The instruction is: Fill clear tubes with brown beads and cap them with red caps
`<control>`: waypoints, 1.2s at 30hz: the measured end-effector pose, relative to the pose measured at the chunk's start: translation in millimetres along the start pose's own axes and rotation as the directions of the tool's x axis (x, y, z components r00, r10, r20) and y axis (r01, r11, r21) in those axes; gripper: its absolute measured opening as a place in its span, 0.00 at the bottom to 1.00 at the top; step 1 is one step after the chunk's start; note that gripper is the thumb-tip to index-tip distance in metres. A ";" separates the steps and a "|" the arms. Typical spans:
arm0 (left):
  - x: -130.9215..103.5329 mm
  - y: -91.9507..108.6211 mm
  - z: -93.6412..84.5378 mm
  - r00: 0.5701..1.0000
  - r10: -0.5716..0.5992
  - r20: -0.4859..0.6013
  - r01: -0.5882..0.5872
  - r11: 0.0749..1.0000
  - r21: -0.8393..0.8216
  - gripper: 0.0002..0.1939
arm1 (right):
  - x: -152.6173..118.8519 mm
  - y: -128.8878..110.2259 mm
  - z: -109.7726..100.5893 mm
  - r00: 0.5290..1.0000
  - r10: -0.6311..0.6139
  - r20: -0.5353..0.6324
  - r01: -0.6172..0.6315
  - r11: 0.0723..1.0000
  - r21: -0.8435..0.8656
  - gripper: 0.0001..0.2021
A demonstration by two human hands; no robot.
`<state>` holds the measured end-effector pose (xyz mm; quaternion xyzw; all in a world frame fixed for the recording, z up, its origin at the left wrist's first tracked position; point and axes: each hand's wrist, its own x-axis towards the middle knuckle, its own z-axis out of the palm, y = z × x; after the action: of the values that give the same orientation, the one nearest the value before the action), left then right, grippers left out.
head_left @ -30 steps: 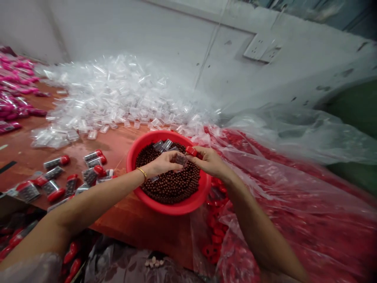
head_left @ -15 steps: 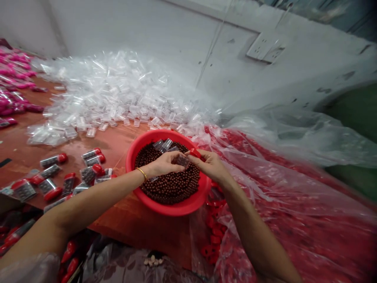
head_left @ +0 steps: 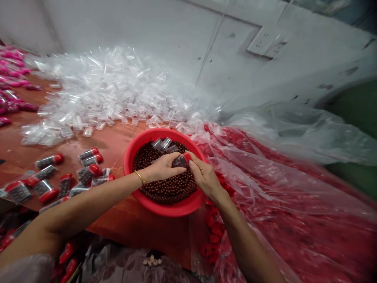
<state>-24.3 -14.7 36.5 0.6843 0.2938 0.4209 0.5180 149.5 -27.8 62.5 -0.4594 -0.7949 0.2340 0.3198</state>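
- Fingers, left hand [head_left: 163, 167]: gripping clear plastic container [head_left: 178, 162] with dark contents, above round red plastic basin [head_left: 165, 211] of brown beads [head_left: 166, 188].
- Fingers, right hand [head_left: 206, 177]: pinching red plastic cap [head_left: 187, 156] at container's end.

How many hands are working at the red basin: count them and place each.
2: the left hand holds a dark-filled clear container over the beads; the right hand, beside it, grasps the red cap.
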 end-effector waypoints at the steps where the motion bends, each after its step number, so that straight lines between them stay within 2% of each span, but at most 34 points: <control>1: -0.1 -0.2 0.3 1.000 0.010 -0.010 -0.010 0.999 0.042 0.13 | -1.9 -1.4 -0.2 1.000 -0.027 0.005 0.027 0.998 -0.063 0.22; 4: -1.2 -1.4 1.0 1.000 0.005 -0.007 -0.004 0.992 0.129 0.11 | -7.4 -5.5 -1.0 0.996 -0.090 0.027 0.094 0.967 -0.236 0.24; 9: -5.8 -0.4 -0.5 0.999 0.017 0.048 -0.032 0.939 0.343 0.09 | -13.4 -7.7 -0.8 0.988 -0.132 0.082 0.156 0.847 -0.509 0.26; 13: -8.0 0.0 1.2 0.991 0.010 0.131 -0.068 0.891 0.450 0.06 | -20.9 -7.5 -0.3 0.982 -0.134 0.135 0.188 0.794 -0.578 0.25; 16: -6.3 0.1 5.4 0.990 -0.004 0.142 -0.067 0.869 0.490 0.05 | -27.3 -9.2 -0.8 0.985 -0.100 0.139 0.161 0.814 -0.558 0.26; 18: -4.0 1.9 8.2 0.996 -0.011 0.093 -0.036 0.869 0.493 0.06 | -28.4 -9.9 -2.4 0.995 -0.067 0.074 0.094 0.879 -0.468 0.27; 20: -1.8 5.4 10.2 0.998 -0.017 0.062 -0.013 0.892 0.452 0.08 | -25.2 -9.1 -4.4 1.000 -0.027 -0.016 0.021 0.951 -0.307 0.26; 22: -0.9 9.5 11.0 0.993 -0.038 0.110 -0.014 0.900 0.436 0.09 | -17.7 -6.8 -4.3 0.989 0.040 -0.139 -0.052 0.995 -0.080 0.27; 23: -1.1 11.2 11.1 0.986 -0.049 0.157 -0.028 0.891 0.453 0.09 | -12.8 -5.6 -2.7 0.975 0.101 -0.198 -0.092 0.994 0.057 0.28; 25: -2.5 13.9 11.0 0.968 -0.071 0.239 -0.065 0.853 0.518 0.09 | -2.2 -4.2 4.3 0.935 0.256 -0.246 -0.163 0.925 0.343 0.30; 27: -4.7 15.6 11.2 0.957 -0.089 0.275 -0.092 0.807 0.584 0.09 | 6.7 -4.7 15.0 0.915 0.367 -0.170 -0.218 0.801 0.557 0.32; 30: -8.6 17.2 12.3 0.952 -0.121 0.283 -0.115 0.713 0.691 0.08 | 12.6 -7.5 30.2 0.921 0.389 0.004 -0.293 0.686 0.667 0.35; 33: -12.5 16.1 12.4 0.946 -0.125 0.298 -0.166 0.603 0.780 0.10 | 10.2 -7.7 39.1 0.926 0.343 0.159 -0.359 0.667 0.652 0.39; 35: -14.0 12.3 10.9 0.936 -0.127 0.329 -0.210 0.549 0.809 0.12 | 7.1 -6.7 44.3 0.939 0.292 0.182 -0.340 0.701 0.627 0.40; 36: -14.0 9.7 9.9 0.929 -0.129 0.346 -0.231 0.527 0.818 0.12 | 5.8 -6.6 47.2 0.950 0.270 0.157 -0.307 0.727 0.614 0.39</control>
<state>-22.5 -33.8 40.9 0.9226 0.3385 0.1053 0.1521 109.4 -29.5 36.2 -0.4362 -0.5974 0.5467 0.3924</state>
